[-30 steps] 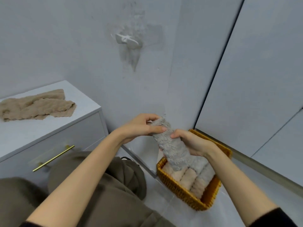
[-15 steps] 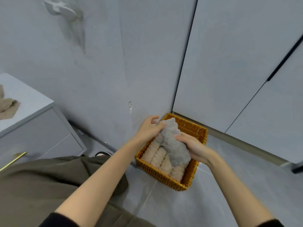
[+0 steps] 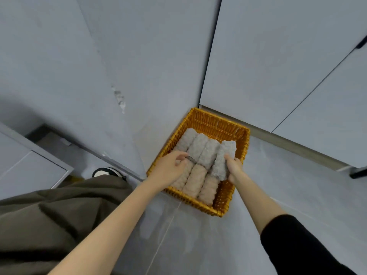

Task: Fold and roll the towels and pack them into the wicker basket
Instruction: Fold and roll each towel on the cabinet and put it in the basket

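1. The right hand [image 3: 234,168] grips a grey rolled towel [image 3: 225,155] at the right side of the wicker basket [image 3: 218,124].
2. The left hand [image 3: 170,169] rests over the packed rolls, with grey rolls [image 3: 198,145] behind and beige rolls [image 3: 195,180] in front.

1. The floor [image 3: 278,185] is pale grey tile, with a thin grout line [image 3: 164,231] running from the near edge towards the basket.
2. A yellow wicker basket [image 3: 216,121] stands on it in the corner, its left side just beside the wall [image 3: 139,96] and its far side near a skirting strip [image 3: 288,144].
3. Inside the basket, grey rolls [image 3: 200,144] fill the far row and beige rolls [image 3: 195,179] the near row, side by side and touching.
4. One more grey roll [image 3: 224,155] lies tilted at the right end, across both rows.
5. A dark shoe [image 3: 105,172] with a pale inside rests on the floor left of the basket, close to the wall.
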A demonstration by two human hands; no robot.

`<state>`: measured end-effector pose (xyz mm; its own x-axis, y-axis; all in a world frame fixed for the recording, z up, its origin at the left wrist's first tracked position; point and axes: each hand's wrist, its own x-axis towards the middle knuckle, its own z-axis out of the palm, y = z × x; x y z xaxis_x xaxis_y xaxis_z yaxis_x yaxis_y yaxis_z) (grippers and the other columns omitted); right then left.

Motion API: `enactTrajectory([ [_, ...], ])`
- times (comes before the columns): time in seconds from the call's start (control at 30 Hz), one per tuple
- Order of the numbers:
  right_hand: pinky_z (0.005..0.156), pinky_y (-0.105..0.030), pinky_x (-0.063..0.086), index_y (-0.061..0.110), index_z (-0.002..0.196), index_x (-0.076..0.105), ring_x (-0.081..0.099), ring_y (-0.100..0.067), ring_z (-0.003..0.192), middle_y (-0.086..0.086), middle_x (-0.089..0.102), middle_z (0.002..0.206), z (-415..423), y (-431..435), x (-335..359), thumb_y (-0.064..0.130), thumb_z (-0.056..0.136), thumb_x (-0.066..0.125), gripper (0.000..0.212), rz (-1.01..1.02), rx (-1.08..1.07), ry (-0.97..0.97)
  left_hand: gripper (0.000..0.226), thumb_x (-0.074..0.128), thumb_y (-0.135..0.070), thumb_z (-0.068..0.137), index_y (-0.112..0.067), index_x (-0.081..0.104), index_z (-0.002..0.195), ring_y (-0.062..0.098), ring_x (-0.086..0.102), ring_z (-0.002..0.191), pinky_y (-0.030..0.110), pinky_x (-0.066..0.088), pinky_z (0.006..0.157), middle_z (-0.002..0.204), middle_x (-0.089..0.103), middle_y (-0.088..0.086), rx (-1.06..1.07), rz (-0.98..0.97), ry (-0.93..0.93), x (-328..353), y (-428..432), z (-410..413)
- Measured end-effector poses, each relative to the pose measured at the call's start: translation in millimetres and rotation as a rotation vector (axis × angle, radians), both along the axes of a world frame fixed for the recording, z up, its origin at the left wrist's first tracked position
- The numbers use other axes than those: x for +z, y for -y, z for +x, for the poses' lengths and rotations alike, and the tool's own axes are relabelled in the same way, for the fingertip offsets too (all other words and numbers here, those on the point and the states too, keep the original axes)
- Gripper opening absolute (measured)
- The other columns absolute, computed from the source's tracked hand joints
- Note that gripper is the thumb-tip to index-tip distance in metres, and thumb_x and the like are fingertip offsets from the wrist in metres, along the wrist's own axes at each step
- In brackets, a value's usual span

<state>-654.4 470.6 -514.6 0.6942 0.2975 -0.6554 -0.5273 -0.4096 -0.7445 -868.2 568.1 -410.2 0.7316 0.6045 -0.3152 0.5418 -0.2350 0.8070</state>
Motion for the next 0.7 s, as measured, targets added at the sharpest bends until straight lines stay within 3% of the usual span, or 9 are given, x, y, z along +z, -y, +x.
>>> enactTrajectory([
  [0.1,0.094,-0.045,0.051,0.006,0.141,0.039,0.055,-0.032,0.117,-0.014,0.051,0.136,12.3,-11.2,-32.4,0.032,0.097,0.052,0.052,-0.086,-0.062,-0.015,0.033,0.045,-0.02,0.098,-0.022,0.053,0.13,0.004,0.051,0.108,0.002,0.039,0.068,0.118,0.054,-0.01,0.01,0.003,-0.006,-17.5,-7.7,1.9],
  [0.23,0.102,-0.042,0.043,0.007,0.149,0.027,0.045,-0.033,0.128,-0.013,0.04,0.146,17.3,-25.1,-49.2,0.03,0.1,0.047,0.058,-0.152,-0.136,0.029,0.03,0.046,-0.019,0.098,-0.024,0.055,0.126,-0.002,0.049,0.097,-0.003,0.037,0.063,0.112,0.053,-0.012,0.026,-0.013,-0.014,-31.6,-15.8,4.1],
  [0.43,0.1,-0.038,0.038,0.005,0.147,0.031,0.042,-0.032,0.129,-0.013,0.041,0.145,27.9,-39.8,-76.2,0.034,0.104,0.032,0.052,-0.26,-0.102,0.089,0.027,0.045,-0.021,0.098,-0.028,0.056,0.123,0.003,0.052,0.107,0.005,0.036,0.072,0.116,0.055,-0.014,0.043,-0.069,-0.007,-46.7,-23.2,12.9],
  [0.57,0.111,-0.04,0.029,0.007,0.151,0.02,0.033,-0.034,0.137,-0.014,0.032,0.152,26.7,-43.8,-90.4,0.035,0.105,0.024,0.055,-0.36,0.023,0.173,0.027,0.045,-0.021,0.099,-0.029,0.055,0.122,0.002,0.051,0.109,0.009,0.036,0.077,0.12,0.055,-0.014,0.048,-0.09,0.001,-47.1,-25.8,17.4],
  [0.7,0.114,-0.045,0.018,0.013,0.153,0.004,0.018,-0.037,0.14,-0.019,0.019,0.154,23.2,-45.9,-90.8,0.017,0.103,0.029,0.057,-0.529,0.22,0.5,0.028,0.044,-0.022,0.099,-0.027,0.055,0.124,0.002,0.051,0.109,0.015,0.037,0.085,0.121,0.055,-0.013,0.024,-0.075,0.013,-39.6,-24.6,19.9],
])
